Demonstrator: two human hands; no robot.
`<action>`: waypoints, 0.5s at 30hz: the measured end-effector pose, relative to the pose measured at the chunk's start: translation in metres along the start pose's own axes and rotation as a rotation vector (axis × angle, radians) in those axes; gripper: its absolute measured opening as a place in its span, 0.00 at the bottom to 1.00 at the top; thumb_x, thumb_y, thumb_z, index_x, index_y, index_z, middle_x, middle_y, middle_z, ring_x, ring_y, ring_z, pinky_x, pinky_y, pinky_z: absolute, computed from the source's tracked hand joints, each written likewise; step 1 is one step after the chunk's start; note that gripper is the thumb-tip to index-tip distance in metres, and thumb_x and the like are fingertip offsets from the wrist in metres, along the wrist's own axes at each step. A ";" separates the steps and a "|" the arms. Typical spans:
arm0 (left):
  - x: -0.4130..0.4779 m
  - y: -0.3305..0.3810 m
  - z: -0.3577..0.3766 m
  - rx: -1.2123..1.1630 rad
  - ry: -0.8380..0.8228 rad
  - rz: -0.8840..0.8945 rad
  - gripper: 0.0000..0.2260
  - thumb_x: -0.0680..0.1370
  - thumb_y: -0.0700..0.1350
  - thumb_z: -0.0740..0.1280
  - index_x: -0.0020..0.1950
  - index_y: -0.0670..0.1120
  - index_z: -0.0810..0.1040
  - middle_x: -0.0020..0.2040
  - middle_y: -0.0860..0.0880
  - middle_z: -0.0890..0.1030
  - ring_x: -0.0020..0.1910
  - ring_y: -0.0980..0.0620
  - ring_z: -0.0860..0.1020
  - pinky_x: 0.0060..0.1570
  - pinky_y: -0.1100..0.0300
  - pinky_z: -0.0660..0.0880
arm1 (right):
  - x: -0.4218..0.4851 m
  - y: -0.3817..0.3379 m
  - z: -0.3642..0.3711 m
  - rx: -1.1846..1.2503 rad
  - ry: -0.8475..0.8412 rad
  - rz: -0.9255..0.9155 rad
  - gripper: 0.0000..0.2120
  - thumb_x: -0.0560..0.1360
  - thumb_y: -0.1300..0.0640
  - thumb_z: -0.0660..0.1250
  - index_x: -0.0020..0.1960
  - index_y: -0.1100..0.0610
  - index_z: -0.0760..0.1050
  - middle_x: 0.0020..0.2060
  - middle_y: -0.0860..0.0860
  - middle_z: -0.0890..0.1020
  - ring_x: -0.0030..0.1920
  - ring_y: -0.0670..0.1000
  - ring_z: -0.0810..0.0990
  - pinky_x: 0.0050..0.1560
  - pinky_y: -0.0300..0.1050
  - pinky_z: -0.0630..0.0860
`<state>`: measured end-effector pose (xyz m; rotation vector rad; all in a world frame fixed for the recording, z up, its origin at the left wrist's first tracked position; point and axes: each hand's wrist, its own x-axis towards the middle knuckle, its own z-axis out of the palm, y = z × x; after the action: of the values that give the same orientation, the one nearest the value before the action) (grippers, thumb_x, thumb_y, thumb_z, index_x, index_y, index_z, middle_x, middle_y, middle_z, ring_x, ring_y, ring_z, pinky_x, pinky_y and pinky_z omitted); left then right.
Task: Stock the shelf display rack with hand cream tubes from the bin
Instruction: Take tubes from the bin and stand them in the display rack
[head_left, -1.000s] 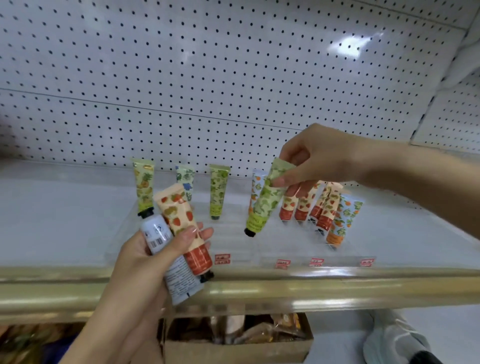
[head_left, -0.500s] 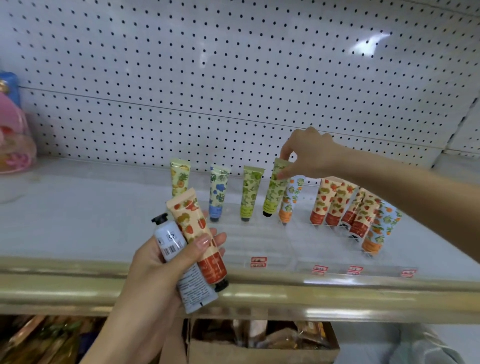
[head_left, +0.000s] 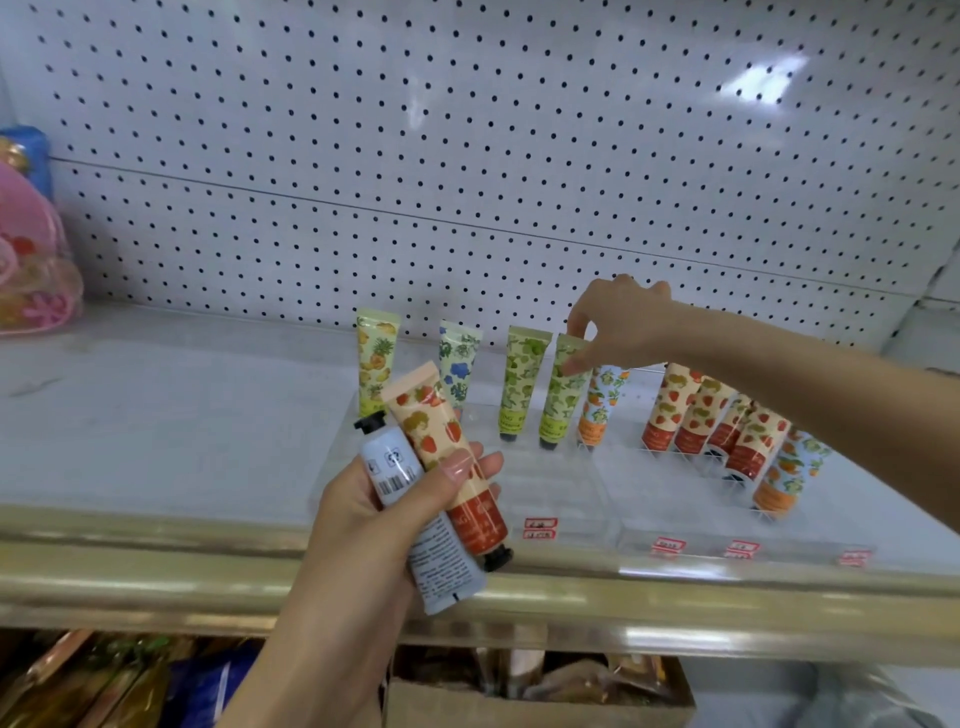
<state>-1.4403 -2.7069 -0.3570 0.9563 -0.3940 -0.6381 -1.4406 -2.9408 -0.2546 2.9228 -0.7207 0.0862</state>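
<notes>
The right hand (head_left: 618, 322) has its grip pinched on the flat top of a green tube (head_left: 563, 400). The tube stands cap down in the clear rack (head_left: 550, 499), just beside its twin (head_left: 522, 384) (same kinds go together, it seems). Holding the top lets the cap find its slot. The left hand (head_left: 363, 514) has its grip clamped on a strawberry tube (head_left: 441, 441) and a pale tube (head_left: 410, 499), kept ready over the shelf (head_left: 156, 426).
</notes>
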 end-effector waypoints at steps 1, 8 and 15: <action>0.001 0.000 0.000 -0.009 -0.001 -0.006 0.16 0.67 0.41 0.67 0.54 0.46 0.79 0.46 0.44 0.85 0.46 0.48 0.84 0.34 0.59 0.80 | 0.000 0.000 0.000 -0.001 -0.009 -0.002 0.27 0.70 0.45 0.72 0.60 0.64 0.76 0.58 0.58 0.78 0.57 0.56 0.67 0.50 0.51 0.57; 0.004 -0.004 0.005 -0.038 -0.004 -0.007 0.16 0.68 0.40 0.67 0.55 0.47 0.79 0.47 0.44 0.85 0.48 0.47 0.84 0.39 0.56 0.82 | 0.000 0.004 0.004 -0.030 -0.019 -0.003 0.26 0.70 0.45 0.71 0.59 0.64 0.77 0.54 0.57 0.78 0.58 0.57 0.68 0.51 0.52 0.58; 0.002 -0.006 0.010 0.028 -0.027 -0.012 0.17 0.65 0.40 0.69 0.54 0.44 0.79 0.47 0.45 0.85 0.47 0.49 0.84 0.39 0.54 0.81 | -0.028 0.012 -0.026 0.059 0.105 -0.099 0.16 0.71 0.45 0.70 0.57 0.50 0.78 0.57 0.48 0.75 0.63 0.51 0.70 0.59 0.48 0.66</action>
<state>-1.4466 -2.7168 -0.3567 0.9781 -0.4220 -0.6583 -1.4717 -2.9353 -0.2301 2.9773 -0.5658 0.2525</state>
